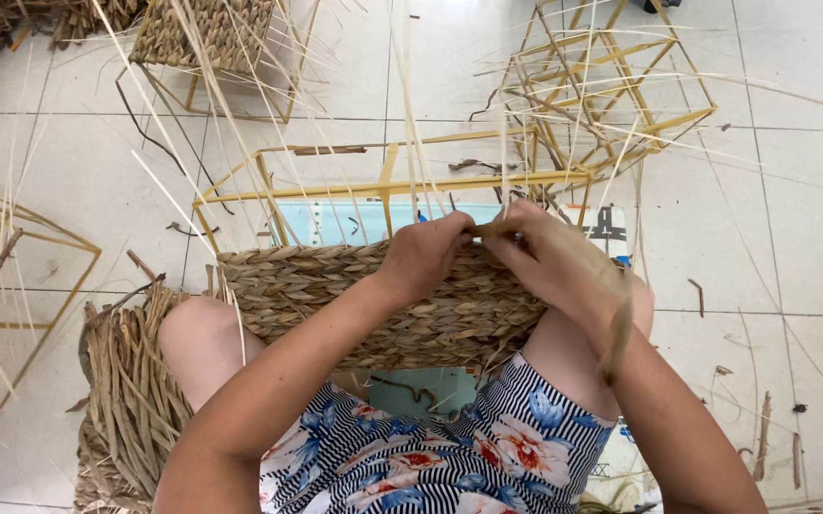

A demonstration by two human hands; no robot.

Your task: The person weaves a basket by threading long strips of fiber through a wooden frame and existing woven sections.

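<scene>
Between the person's two bare knees stands one half-woven basket [373, 305], its braided straw wall rising partway up a yellow metal frame [383, 186] whose upper bars are bare. At the top edge of that woven wall, the left hand [423, 257] is curled shut, fingers pinched on the braid. Just right of it, and touching it, the right hand [545, 252] is closed around one flat straw strand [611, 324], which trails down over the right wrist past the basket's right end. Thin pale uprights stick up from the basket's rim, too many and too fine to count.

Behind the basket, to the upper right, lies a pile of bare yellow frames [602, 86]; they overlap, so the number cannot be told. Left of the basket one more bare frame [21, 305] lies on the white tiled floor [792, 238]. Behind it, upper left, one further woven basket [207, 38] sits in its frame. Just left of the basket, by the left knee, is one bundle of dried straw [126, 400].

Under the basket lies one flat rectangular sheet [354, 224], pale blue with a white edge and dark print at its right end.
</scene>
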